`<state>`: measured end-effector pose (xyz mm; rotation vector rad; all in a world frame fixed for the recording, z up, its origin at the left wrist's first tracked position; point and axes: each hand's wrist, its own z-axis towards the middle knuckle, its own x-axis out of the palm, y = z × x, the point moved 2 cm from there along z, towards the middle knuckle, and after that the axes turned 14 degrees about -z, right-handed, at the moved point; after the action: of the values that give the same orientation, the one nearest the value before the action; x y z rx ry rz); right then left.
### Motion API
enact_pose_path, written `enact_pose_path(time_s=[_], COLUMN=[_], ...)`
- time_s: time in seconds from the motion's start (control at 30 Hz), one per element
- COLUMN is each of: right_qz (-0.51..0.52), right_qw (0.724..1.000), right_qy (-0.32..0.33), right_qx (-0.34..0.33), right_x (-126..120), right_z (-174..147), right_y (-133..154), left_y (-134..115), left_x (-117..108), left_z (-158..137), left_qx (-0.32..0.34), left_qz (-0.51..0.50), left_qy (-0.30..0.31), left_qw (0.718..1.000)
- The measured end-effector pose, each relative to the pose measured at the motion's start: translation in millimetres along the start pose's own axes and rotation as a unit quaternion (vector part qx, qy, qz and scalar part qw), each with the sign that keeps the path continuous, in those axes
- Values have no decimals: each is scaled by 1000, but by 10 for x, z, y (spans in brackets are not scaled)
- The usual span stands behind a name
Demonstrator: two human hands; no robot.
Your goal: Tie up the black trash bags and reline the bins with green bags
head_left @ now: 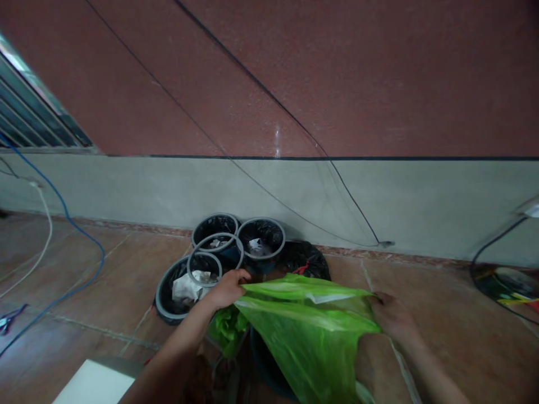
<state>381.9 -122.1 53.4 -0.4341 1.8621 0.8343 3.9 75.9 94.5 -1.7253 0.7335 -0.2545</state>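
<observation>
Stretched between my hands is a bright green plastic bag [311, 336], its mouth pulled wide and its body hanging down. My left hand [227, 289] grips the bag's left edge, while my right hand [393, 317] pinches its right corner. Under the bag, a dark bin [267, 359] shows only in part. A loose grey ring [241, 247] slants over the bins beside my left hand; whether the fingers touch it I cannot tell. Below my left wrist is a crumpled green bundle [229, 331].
Three black-lined bins [168, 314] with waste stand by the wall, next to a tied black bag [307, 261]. A blue cable [95, 275] and a white cable [46, 235] cross the left floor. A white box [95, 384] lies front left, scissors [10, 320] far left.
</observation>
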Motion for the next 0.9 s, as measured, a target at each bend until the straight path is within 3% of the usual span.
enact_pose_path(time_s=[0.1,0.2,0.27,0.3,0.4,0.53,0.63,0.73,0.9], right_qz=[-71,-123,-112,-80,-32,-78,-94,-102,22], right_qw=[996,985,968,963,939,930,934,937,930], right_qy=[22,-103,-169,-159,7,120,141,143,133], right_qx=[-43,-69,-146,-204,-341,-340,-316,-302,-343], right_x=[-43,-130,-100,-28,401,1022,1244,1292,1344], right_z=[-156,-390,-590,-694,-965,-1093,-1055,-1030,-1107], right_y=[152,423,665,786,1044,1042,953,961,1205], left_y=[-54,-105,-116,-117,-124,-148,-118,-54,-64], left_x=[38,137,205,237,334,502,649,794,981], left_z=[-34,-70,-81,-83,-93,-162,-242,-309,-368], left_qx=[14,14,12,12,22,32,33,43,89], left_qz=[57,86,95,98,94,87,106,119,99], left_qy=[17,46,48,49,71,155,192,195,215], left_qw=[998,995,994,994,993,984,975,973,968])
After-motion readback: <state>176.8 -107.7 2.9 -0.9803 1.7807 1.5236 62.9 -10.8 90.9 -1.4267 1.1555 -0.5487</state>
